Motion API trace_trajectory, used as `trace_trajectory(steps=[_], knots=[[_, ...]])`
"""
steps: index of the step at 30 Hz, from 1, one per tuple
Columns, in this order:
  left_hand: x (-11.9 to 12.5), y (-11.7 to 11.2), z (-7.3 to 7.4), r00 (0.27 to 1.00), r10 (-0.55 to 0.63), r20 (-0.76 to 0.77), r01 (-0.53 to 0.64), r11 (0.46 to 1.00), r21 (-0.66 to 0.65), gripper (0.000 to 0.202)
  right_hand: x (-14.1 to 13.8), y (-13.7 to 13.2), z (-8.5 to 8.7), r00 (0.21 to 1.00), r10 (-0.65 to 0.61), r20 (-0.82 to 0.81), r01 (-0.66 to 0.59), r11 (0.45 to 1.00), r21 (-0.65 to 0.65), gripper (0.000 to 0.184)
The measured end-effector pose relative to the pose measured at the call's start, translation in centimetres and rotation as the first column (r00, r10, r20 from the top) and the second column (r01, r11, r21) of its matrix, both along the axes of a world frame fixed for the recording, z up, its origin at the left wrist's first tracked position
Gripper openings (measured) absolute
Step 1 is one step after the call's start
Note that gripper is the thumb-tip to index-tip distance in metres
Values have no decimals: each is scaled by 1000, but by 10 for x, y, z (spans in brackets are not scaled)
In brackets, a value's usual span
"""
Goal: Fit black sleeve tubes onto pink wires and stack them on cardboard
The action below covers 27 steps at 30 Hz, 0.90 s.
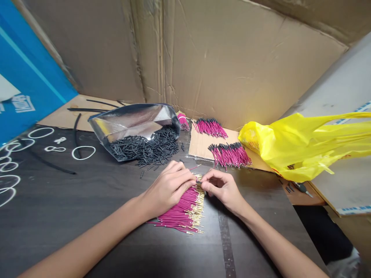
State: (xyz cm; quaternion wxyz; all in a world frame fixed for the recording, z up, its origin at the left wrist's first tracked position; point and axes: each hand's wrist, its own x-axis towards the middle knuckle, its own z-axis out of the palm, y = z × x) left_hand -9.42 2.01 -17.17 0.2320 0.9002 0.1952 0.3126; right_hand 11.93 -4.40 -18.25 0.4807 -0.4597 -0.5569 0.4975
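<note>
A pile of magenta wires (176,214) with gold-coloured tips lies on the dark table in front of me. My left hand (174,183) rests over the upper part of this pile, thumb and fingers pinched on a magenta wire that they mostly cover. Close against it, my right hand (222,187) is pinched on a short black sleeve (199,182) at the wire's gold end. Beyond my hands, a silver bag (130,119) lies on its side, open towards me, with many short black sleeves (150,148) spilling from its mouth.
Two rows of magenta wires with black ends (230,155) lie on cardboard (198,144). Behind the bag's right side stands a banded wire bundle (182,120). A yellow plastic bag (290,143) is at right, white rubber bands (83,153) at left, a key (303,188) at the right edge.
</note>
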Motion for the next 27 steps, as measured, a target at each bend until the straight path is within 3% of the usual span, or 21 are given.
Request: trace_trajectory(steps=[8, 15, 27], knots=[[0, 1, -2, 1000, -10, -2, 10, 1000, -13, 21, 2, 0, -2, 999, 34, -9, -34, 999, -10, 18], [2, -2, 6, 998, -30, -59, 27, 999, -44, 29, 1, -2, 2, 999, 51, 18, -51, 999, -8, 20], [0, -3, 4, 1000, 0, 0, 0, 1000, -19, 21, 1, -2, 5, 993, 94, 71, -92, 995, -28, 25]])
